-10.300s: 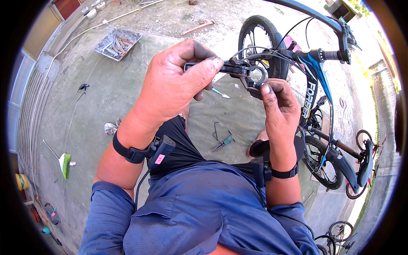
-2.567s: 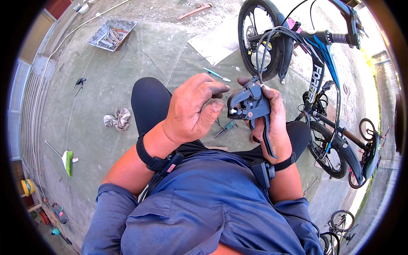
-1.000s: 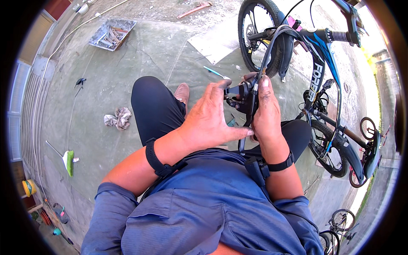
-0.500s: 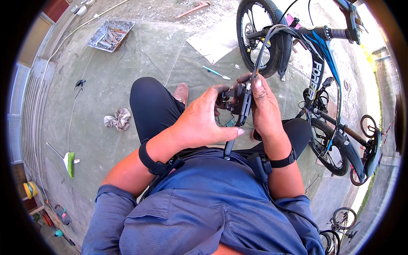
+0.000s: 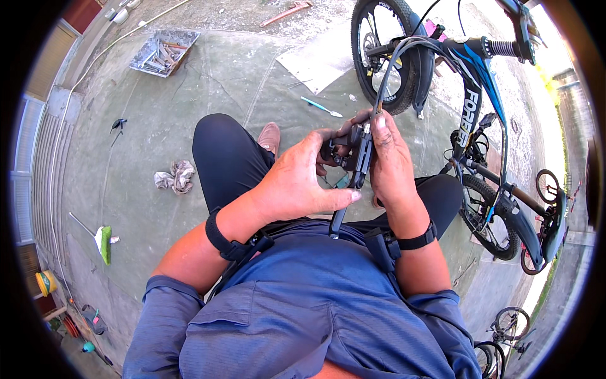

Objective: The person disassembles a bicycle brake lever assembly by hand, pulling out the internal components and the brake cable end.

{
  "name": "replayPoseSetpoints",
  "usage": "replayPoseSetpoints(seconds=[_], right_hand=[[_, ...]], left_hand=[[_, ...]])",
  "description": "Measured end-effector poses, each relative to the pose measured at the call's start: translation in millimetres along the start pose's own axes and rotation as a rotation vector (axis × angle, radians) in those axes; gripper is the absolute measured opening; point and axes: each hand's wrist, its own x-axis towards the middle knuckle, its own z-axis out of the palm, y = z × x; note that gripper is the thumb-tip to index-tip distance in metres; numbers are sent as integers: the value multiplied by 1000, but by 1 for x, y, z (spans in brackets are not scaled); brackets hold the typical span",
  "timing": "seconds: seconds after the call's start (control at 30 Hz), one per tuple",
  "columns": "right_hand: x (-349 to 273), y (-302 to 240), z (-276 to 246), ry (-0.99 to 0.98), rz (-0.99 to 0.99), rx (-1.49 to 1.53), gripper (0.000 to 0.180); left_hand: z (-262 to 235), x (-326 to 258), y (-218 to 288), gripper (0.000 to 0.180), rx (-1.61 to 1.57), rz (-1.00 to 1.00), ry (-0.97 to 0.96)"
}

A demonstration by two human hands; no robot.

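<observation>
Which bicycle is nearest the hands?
The large black-and-blue bicycle: cables run from its front to the black lever assembly between left hand and right hand. Other bicycles are farther off, toward the right edge.

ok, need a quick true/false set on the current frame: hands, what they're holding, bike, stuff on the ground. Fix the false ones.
1. The left hand and right hand are both on a black lever unit. True.
2. The unit is mounted on the handlebar. False: it is off the bar, in the hands.
3. Grey cables run up from the unit toward the bicycle. True.
4. The crumpled cloth is draped over the bicycle. False: it lies on the green ground sheet, left of the person's legs.
5. The tray at upper left holds tools. True.
</observation>
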Motion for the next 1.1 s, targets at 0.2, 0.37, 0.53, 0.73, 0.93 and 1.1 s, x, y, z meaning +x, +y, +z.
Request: replayPoseSetpoints(seconds=[0.2,0.37,0.53,0.73,0.93,1.1], right_hand=[[-1,-4,2,17,21,-12,40],[-1,-3,2,16,14,-18,40],[-1,-3,1,-11,44,91,42],[-5,-5,-5,-138,-92,-38,63],[-12,-4,-6,-136,-17,-9,82],[-16,3,-22,-28,-174,-428,74]], left_hand=[[0,0,-1,92,-20,-9,1],[1,-1,-2,92,-30,-18,2],[0,-1,-3,91,-42,1,-1],[-3,0,2,88,-115,8,15],[0,0,-6,92,-203,-3,-23],[-15,10,-16,77,-243,-13,-132]])
